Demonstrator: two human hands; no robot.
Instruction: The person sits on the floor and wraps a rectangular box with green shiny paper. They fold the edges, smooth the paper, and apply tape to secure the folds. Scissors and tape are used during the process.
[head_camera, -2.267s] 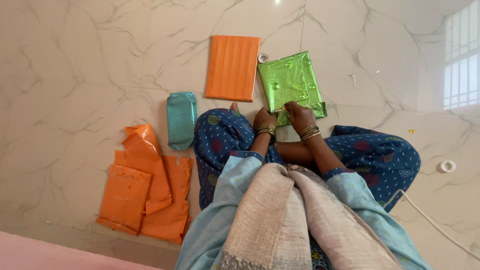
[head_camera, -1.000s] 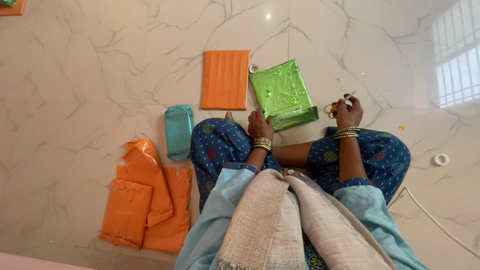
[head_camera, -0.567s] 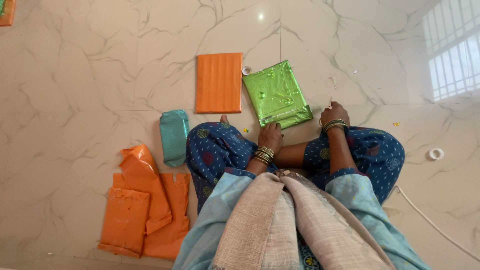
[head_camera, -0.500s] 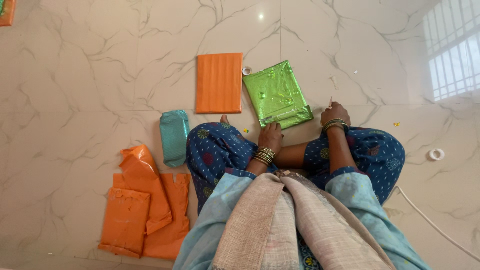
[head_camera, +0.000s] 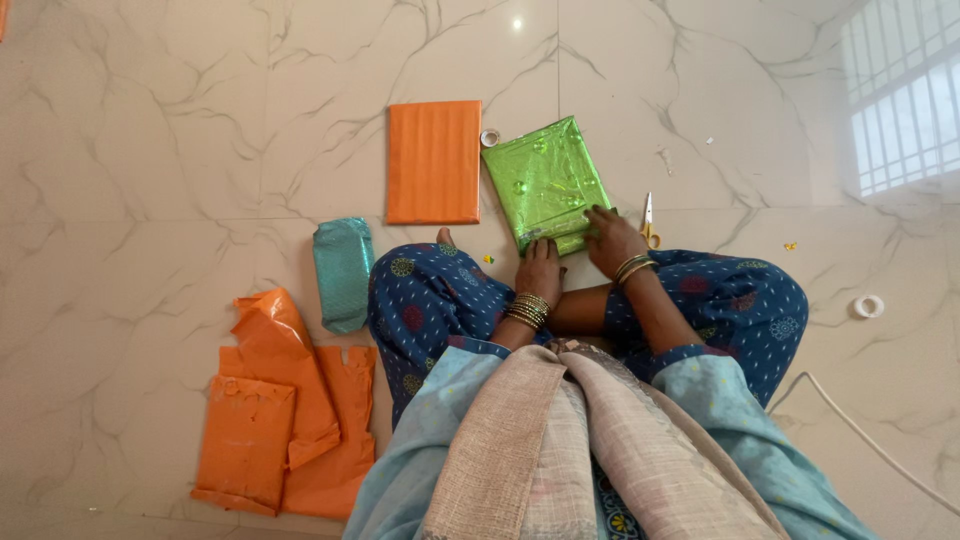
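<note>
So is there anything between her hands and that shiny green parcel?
No, nothing visible. Both the left hand and the right hand rest directly on the near edge of the green parcel; the scissors lie off to the right.

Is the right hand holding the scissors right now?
No, the scissors lie on the floor beside the right hand, which rests on the green foil-wrapped package.

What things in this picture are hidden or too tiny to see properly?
- Near edge of the green parcel: head view, covered by the left hand and right hand.
- Inside the orange parcel: wrapping hides it.
- Small yellow bit on the floor: too small.
- White cable: cut off by the right edge.
</note>
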